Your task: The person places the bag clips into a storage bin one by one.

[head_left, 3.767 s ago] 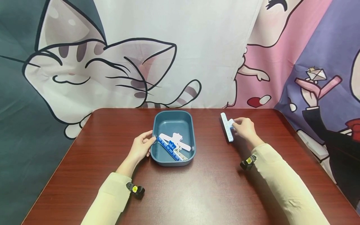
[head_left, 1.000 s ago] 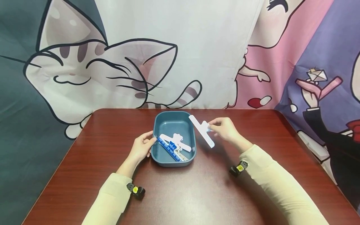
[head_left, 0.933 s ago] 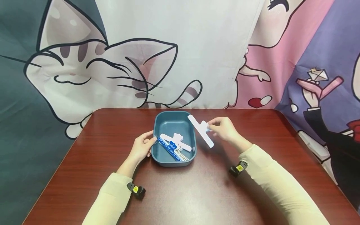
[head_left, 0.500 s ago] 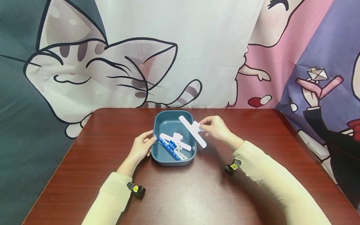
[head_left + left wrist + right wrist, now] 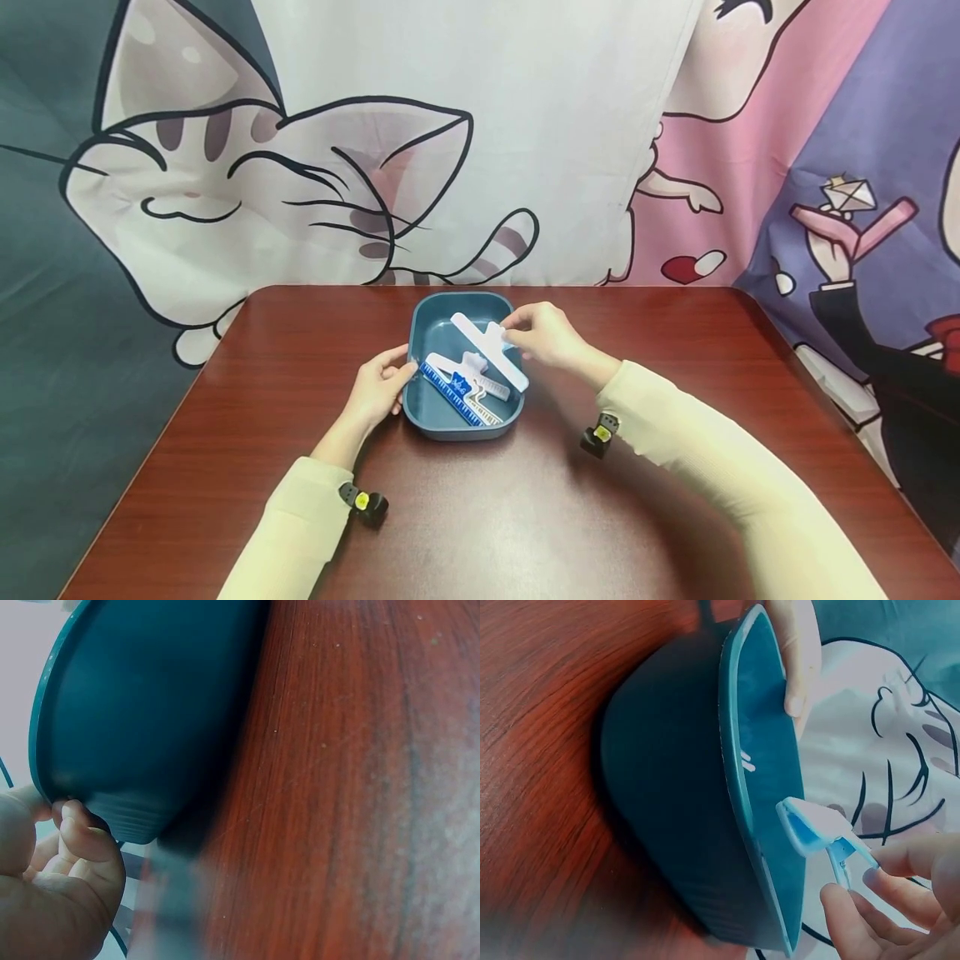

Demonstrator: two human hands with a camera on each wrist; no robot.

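Note:
A white and pale-blue long-jawed clip (image 5: 471, 335) is held over the right side of a blue-green plastic bin (image 5: 431, 329). My right hand (image 5: 551, 335) pinches its handle between thumb and fingers; the right wrist view shows the clip (image 5: 821, 823) just above the rim. Thumb and fingers of my left hand (image 5: 377, 387) grip the bin's left rim, also seen close in the left wrist view. Inside the bin lie a white clip (image 5: 441, 363) and a blue clip with a ruler-like pattern (image 5: 442, 392), partly overlapping.
The bin stands on a dark red wooden table (image 5: 480, 517), near its far edge. Behind the table hangs a cartoon-printed cloth (image 5: 585, 150). Both wrists carry small black cameras, one of them the left wrist camera (image 5: 367, 505).
My right hand has lifted the pale clip from the table's right side and carried it left, from beside the bin to over it. The left hand has stayed on the rim.

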